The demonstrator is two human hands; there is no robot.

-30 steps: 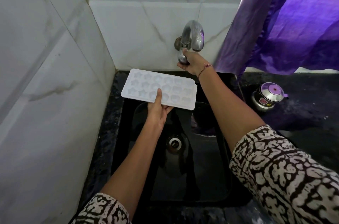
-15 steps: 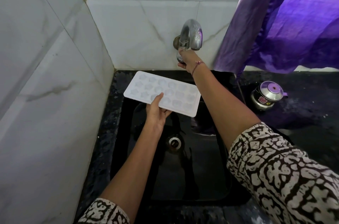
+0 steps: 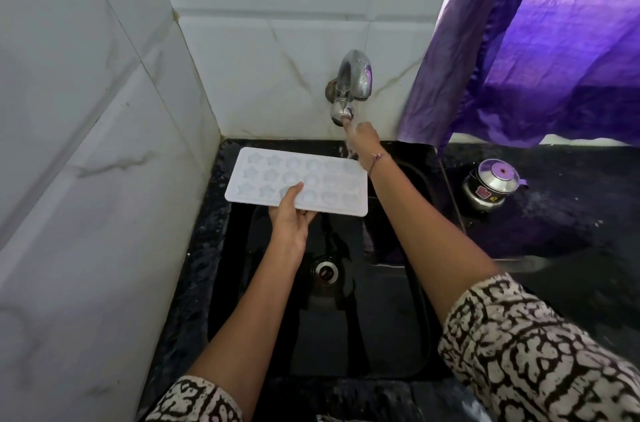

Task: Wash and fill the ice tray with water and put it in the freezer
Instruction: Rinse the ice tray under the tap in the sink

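Ice tray (image 3: 304, 176): over sink (image 3: 381, 335), near edge pinched in left hand (image 3: 290, 219); right hand (image 3: 362, 139) past far corner, touching tap (image 3: 354, 82), grip unclear

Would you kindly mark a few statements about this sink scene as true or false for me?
1. The left hand holds the ice tray by its near edge. True.
2. The ice tray lies on the floor of the sink. False: it is held above the sink.
3. A small steel pot stands on the counter right of the sink. True.
4. The curtain is green. False: it is purple.
5. The right hand reaches up to the tap. True.
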